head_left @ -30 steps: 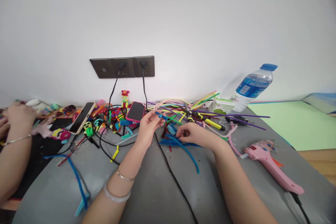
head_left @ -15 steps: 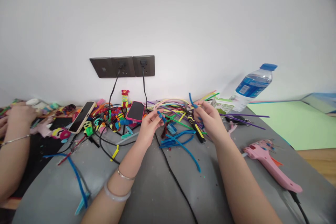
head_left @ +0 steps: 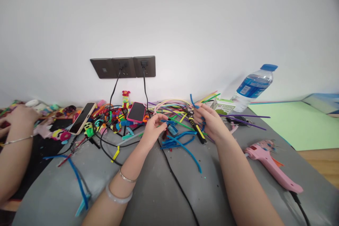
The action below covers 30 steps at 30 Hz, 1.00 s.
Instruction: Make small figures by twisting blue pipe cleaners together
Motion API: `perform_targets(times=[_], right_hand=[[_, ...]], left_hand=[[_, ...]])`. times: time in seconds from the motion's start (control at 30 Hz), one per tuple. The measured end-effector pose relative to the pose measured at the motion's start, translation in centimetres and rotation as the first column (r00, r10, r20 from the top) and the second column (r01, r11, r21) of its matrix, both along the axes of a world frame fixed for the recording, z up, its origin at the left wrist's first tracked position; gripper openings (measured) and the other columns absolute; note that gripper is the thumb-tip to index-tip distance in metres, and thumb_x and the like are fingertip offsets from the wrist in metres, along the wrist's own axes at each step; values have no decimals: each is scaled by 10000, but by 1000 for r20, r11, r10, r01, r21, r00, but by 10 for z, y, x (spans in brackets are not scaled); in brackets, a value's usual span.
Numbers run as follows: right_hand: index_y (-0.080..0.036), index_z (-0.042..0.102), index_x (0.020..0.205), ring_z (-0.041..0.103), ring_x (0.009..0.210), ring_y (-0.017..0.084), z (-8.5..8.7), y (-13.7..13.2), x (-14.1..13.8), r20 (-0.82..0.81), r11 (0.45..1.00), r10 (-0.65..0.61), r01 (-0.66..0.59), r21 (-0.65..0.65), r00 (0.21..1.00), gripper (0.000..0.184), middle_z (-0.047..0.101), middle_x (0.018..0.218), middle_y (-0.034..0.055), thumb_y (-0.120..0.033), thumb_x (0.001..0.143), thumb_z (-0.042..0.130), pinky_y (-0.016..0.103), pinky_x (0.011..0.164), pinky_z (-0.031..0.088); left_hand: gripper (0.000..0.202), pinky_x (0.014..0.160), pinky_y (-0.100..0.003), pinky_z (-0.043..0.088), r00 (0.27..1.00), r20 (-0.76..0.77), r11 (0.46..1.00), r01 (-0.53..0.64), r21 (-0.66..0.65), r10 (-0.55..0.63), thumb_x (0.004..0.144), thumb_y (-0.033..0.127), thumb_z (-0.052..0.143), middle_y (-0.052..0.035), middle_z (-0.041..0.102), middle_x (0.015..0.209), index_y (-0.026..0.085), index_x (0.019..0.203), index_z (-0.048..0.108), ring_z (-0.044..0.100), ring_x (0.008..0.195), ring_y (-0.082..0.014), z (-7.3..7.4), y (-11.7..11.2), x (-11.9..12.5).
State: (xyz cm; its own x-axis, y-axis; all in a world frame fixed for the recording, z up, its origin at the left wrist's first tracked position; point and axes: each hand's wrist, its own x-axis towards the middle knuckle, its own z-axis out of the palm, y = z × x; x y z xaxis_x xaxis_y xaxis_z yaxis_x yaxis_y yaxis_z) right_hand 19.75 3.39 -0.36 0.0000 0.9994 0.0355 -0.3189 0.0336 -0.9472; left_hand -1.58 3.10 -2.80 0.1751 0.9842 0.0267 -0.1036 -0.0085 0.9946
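My left hand [head_left: 155,129] is over the middle of the cluttered table, thumb and fingertips parted. Just at those fingertips lie short cut blue pipe cleaner pieces [head_left: 173,129], partly covered by the fingers. A blue pipe cleaner [head_left: 192,99] pokes up from my right hand [head_left: 209,118], which is closed around it; part of it is hidden by the fingers. Between my hands, pliers with black and yellow handles [head_left: 198,130] rest on the table. Longer blue pipe cleaners [head_left: 188,148] lie in front of them.
A pink glue gun [head_left: 274,169] lies at the right, a tilted water bottle [head_left: 254,86] behind it. Black cables [head_left: 176,178] cross the grey table. Two phones [head_left: 137,112] and colourful pipe cleaner figures [head_left: 126,99] are at the back left. Another person's arm [head_left: 18,152] is far left.
My left thumb and fingers have parted, and the blue piece they held now lies lower by the other cut pieces. My right hand stays almost in place with its pipe cleaner.
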Motion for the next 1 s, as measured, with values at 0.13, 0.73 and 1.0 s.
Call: perform_targets(times=[0.13, 0.73, 1.0], right_hand=[[-226, 490, 848, 241, 458, 79, -4, -3, -9, 239, 989, 144, -143, -24, 960, 340, 299, 545, -95, -490, 767, 689, 247, 455, 159], [-238, 471, 852, 265, 460, 96, -10, 1, -10, 259, 998, 58, -65, 18, 964, 287, 311, 538, -90, -451, 790, 653, 253, 460, 171], [-238, 477, 836, 271, 479, 102, -13, 2, -8, 253, 996, 21, -40, 73, 967, 254, 327, 562, -77, -449, 826, 620, 257, 470, 191]], left_hand=[[144, 618, -218, 458, 998, -59, 999, 20, 41, -18, 686, 198, 660, -6, 611, 843, 167, 826, 640, 547, 656, -97, -1, 1, -1], [130, 566, -232, 370, 684, -634, 882, 472, 6, -362, 740, 285, 659, 7, 631, 662, 174, 678, 631, 544, 614, -134, 14, -7, -17], [144, 541, -237, 346, 666, -693, 904, 424, 50, -275, 732, 291, 670, 2, 643, 636, 179, 644, 647, 551, 590, -141, 12, -10, -15]])
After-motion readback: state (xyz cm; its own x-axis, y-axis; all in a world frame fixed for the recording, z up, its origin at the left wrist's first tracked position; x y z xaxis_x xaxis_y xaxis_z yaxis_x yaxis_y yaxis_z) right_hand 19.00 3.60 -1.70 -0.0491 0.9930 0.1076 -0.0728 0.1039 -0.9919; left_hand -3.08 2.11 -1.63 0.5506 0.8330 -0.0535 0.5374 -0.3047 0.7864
